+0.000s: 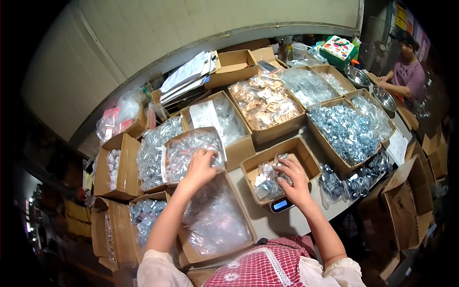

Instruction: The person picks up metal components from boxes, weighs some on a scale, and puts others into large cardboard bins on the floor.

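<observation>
My left hand (202, 165) reaches into a cardboard box (168, 143) of small clear bags holding metal parts, fingers curled on the bags there. My right hand (294, 176) lies on a pile of small clear bags (267, 184) inside an open brown box (306, 152) that stands on a small digital scale (281, 205). Whether the right hand grips a bag I cannot tell. Below my left forearm is a box lined with an empty-looking clear plastic bag (217, 222).
Many open boxes of bagged metal parts crowd the table, with one of tan pieces (265, 103) behind. Loose shiny parts in a bag (356, 178) lie right of the scale. Papers (186, 76) lie at the back. Another person (406, 71) works with metal bowls (357, 75) far right.
</observation>
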`<state>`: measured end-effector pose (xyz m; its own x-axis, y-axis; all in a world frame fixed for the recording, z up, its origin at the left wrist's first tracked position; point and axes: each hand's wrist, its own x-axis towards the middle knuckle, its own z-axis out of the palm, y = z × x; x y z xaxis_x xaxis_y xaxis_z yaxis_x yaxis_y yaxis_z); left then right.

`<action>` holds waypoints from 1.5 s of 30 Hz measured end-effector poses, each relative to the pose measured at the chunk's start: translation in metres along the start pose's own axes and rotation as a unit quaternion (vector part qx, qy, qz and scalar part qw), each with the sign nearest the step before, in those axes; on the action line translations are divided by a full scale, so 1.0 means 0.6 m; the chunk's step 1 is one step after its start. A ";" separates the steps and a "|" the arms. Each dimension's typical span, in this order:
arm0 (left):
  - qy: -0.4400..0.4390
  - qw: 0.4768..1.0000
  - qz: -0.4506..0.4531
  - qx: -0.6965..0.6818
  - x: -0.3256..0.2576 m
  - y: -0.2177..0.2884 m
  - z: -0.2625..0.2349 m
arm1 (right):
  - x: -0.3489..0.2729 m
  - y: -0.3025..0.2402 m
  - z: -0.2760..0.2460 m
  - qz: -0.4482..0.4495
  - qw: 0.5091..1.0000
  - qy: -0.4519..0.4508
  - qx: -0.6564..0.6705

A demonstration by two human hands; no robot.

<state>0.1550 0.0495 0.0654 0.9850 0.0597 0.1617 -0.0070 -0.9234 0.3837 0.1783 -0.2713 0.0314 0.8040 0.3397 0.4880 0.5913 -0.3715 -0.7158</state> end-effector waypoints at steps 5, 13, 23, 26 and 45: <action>-0.003 0.998 -0.031 0.056 0.016 -0.017 0.009 | -0.009 0.040 -0.015 0.085 0.991 -0.031 0.102; 0.118 0.862 -0.116 -0.480 -0.022 0.001 -0.023 | 0.033 0.083 -0.022 0.044 0.988 -0.140 0.045; -0.012 0.825 -0.128 -0.551 -0.096 0.112 0.004 | 0.060 0.169 0.022 -0.077 0.951 -0.282 -0.097; -0.007 0.824 -0.144 -0.548 -0.117 0.100 0.031 | 0.083 0.171 -0.013 0.127 0.976 -0.172 0.039; -0.142 0.758 -0.210 -0.601 -0.010 0.161 0.174 | 0.078 0.148 -0.007 0.040 0.936 -0.329 -0.120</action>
<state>0.1665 -0.0795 0.0068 0.9399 0.0122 -0.3411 0.3338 0.1764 0.9260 0.2686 -0.2924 -0.0073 0.6812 0.7314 -0.0316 0.5910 -0.5749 -0.5659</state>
